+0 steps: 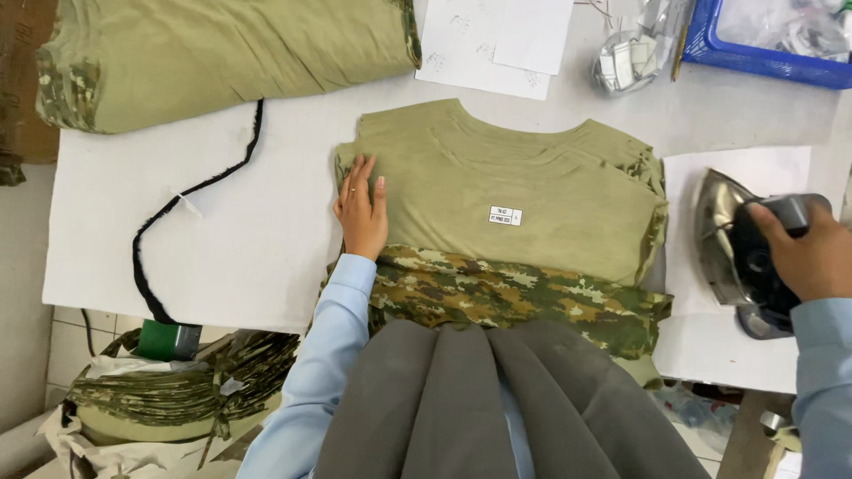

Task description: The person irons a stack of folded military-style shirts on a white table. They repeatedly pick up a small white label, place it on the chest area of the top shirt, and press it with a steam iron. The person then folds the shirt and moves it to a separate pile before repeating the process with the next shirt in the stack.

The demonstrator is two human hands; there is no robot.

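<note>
Head view looks straight down on a white padded ironing table [222, 222] where a stack of olive-green knit garment pieces [506, 191] lies flat, necklines curved toward the far edge. Their near edge joins a band of green-and-brown camouflage fabric [515, 297] that hangs over the table's front. A small white rectangular label [504, 215] sits near the middle of the top piece.

Left hand [361, 213] lies flat and open, fingers together, pressing on the left edge of the olive stack; it grips nothing. Right hand [803, 253] is closed around the dark handle of a grey metal-soled clothes iron [741, 257], which rests tilted on a white sheet to the right of the stack, apart from the fabric.

A black cord [191, 200] curves across the table at left. A folded bundle of olive cloth [222, 53] lies at the far left, white paper sheets [497, 40] beside it, and a blue plastic basket [772, 44] at the far right corner.
</note>
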